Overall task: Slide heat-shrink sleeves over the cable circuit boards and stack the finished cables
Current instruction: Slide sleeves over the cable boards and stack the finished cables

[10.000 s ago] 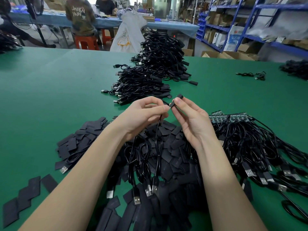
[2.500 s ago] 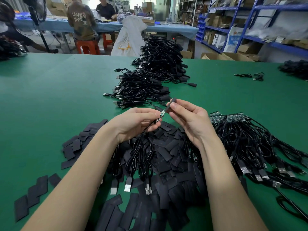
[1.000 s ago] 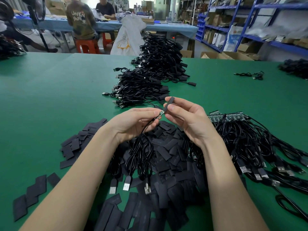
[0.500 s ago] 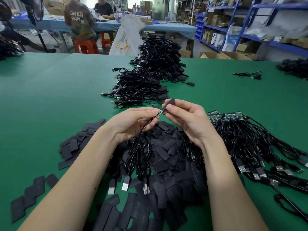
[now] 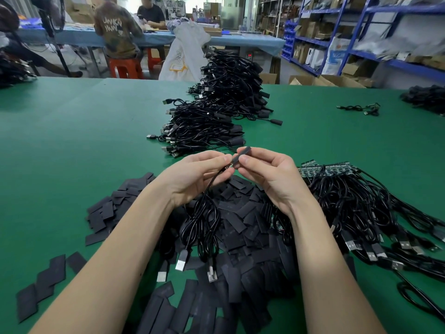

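Sleeve (image 5: 241,153), pinched by right fingers (image 5: 243,161), now covers more board; left fingers (image 5: 222,160) pinch cable (image 5: 212,186).

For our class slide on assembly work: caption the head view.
Left hand holds a cable while right hand pinches a heat-shrink sleeve at its end.

Both forearms are bare from the lower edge of the picture up to the wrists, with no sleeve showing. The left hand (image 5: 192,175) and the right hand (image 5: 269,175) wear no gloves (fingernails short and plain, as far as the slightly soft view shows). No watch, ring or band.
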The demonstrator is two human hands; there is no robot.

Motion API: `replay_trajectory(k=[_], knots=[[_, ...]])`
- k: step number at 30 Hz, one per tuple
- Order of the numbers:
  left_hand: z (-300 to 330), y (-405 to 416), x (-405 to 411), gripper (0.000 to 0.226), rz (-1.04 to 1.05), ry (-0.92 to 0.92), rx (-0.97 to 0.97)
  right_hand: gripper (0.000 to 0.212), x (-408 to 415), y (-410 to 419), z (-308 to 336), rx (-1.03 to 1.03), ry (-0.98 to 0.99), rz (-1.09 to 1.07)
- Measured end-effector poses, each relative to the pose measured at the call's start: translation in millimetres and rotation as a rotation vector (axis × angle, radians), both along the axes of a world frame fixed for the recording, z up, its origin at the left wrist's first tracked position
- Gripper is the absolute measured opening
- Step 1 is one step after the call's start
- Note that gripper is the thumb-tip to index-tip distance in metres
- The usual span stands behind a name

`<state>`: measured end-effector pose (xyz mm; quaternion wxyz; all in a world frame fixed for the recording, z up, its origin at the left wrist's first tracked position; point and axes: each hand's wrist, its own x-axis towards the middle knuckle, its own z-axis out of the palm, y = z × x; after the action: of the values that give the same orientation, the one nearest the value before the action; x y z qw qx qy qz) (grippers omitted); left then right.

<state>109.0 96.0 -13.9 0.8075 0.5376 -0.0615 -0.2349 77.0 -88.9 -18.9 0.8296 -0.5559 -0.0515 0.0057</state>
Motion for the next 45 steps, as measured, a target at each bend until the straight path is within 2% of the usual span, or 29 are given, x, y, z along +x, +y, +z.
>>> replay_trajectory(k=[4, 10, 14, 19, 25, 32, 45], knots=[[-1, 7, 0, 0.026, -0.086, -0.101, -0.02, 0.013, 1, -2, 2, 0.07, 0.023, -0.063], [-2, 0, -3, 0.012, 0.116, -0.461, 0.302, 0.012, 1, -1, 1, 0.083, 0.054, -0.112], [-4, -3, -6, 0.012, 0.159, -0.578, 0.366, 0.012, 1, -1, 0, 0.078, 0.056, -0.13], [-4, -10, -7, 0.009, 0.219, -0.608, 0.324, 0.011, 3, 1, -2, 0.09, 0.051, -0.104], [-8, -11, -7, 0.011, 0.241, -0.667, 0.375, 0.01, 4, 0, -4, 0.152, 0.068, -0.14], [-9, -9, -7, 0.006, 0.279, -0.72, 0.433, 0.009, 3, 1, -2, 0.114, 0.072, -0.116], [-9, -10, -8, 0.006, 0.312, -0.725, 0.448, 0.011, 2, 5, -4, 0.106, 0.063, -0.098]])
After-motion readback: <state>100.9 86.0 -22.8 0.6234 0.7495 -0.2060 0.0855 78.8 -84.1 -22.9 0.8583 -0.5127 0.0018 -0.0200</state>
